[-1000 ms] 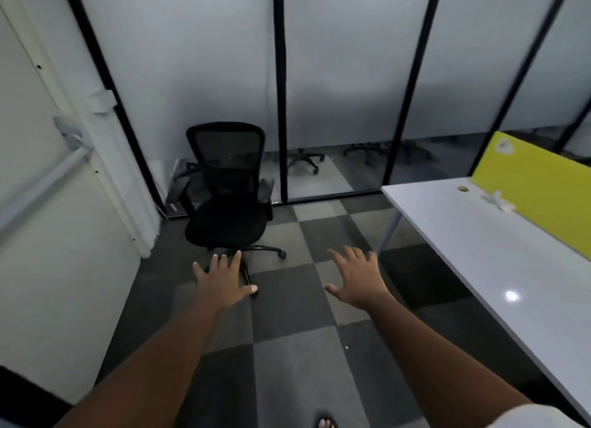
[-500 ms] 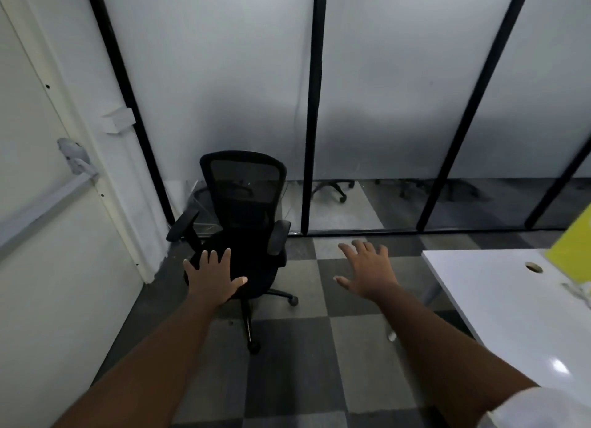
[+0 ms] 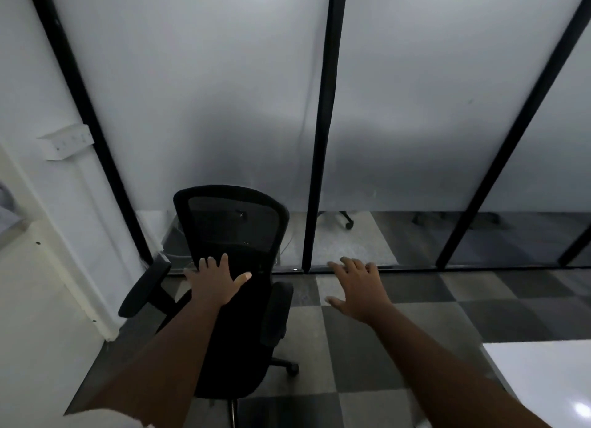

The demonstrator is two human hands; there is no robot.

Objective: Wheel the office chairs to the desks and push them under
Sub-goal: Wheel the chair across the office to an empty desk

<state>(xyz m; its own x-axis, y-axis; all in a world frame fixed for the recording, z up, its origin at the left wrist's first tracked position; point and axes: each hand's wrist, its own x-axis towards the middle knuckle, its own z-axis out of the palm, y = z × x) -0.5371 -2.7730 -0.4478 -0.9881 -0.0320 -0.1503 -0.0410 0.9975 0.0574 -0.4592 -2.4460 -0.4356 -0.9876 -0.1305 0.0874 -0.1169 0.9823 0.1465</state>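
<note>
**Reaching for the chair in the corner**

Reaching forward, both hands are spread with straight fingers and hold nothing. The left hand (image 3: 215, 285) overlaps the lower backrest of the black mesh-backed office chair (image 3: 233, 267); whether it touches the mesh cannot be told. The right hand (image 3: 358, 288) hovers over the floor, apart from the chair. Most of the seat lies behind the left forearm, and only one castor and part of the base show. Just a corner of the white table (image 3: 543, 373) enters at the lower right.

Compared with half a second ago, the chair looms larger and closer, the left hand has come up from the seat to the backrest, and the yellow divider has dropped out of view.

The chair stands in the corner on grey checkered carpet tiles (image 3: 351, 347), before frosted glass panels with black frames (image 3: 323, 140), a white wall at left.
</note>
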